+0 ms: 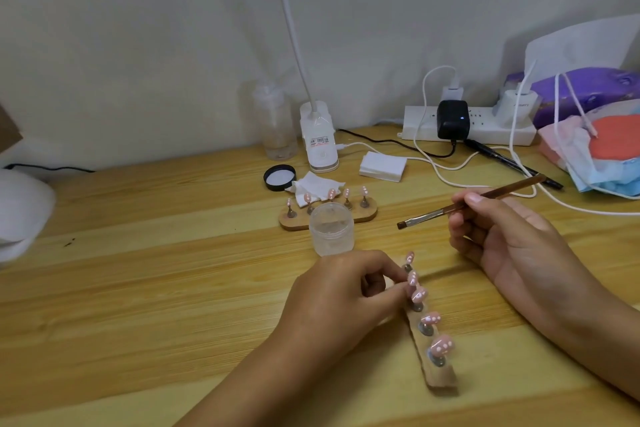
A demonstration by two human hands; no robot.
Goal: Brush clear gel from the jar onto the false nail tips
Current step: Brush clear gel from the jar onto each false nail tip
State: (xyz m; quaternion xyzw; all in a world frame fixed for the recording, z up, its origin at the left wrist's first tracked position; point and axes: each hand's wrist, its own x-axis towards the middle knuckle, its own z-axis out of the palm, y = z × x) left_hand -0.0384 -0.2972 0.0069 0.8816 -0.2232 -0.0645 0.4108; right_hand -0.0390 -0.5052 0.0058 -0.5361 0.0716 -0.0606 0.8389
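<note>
A clear open jar of gel (331,229) stands mid-table. Just in front of it lies a wooden holder strip (437,369) carrying several pink, white-dotted false nail tips (441,347) on small stands. My left hand (341,295) pinches the second tip from the far end (412,277). My right hand (502,236) grips a brown flat brush (460,206), its bristles pointing left, in the air to the right of the jar. A second wooden holder (367,215) with several more tips sits behind the jar.
The jar's black lid (280,177) and a crumpled tissue (313,188) lie behind the far holder. A lamp base (320,146), plastic bottle (277,125), white pad stack (382,166), power strip (491,125) with cables, and a black pen (512,163) line the back. Bags (595,135) sit at far right.
</note>
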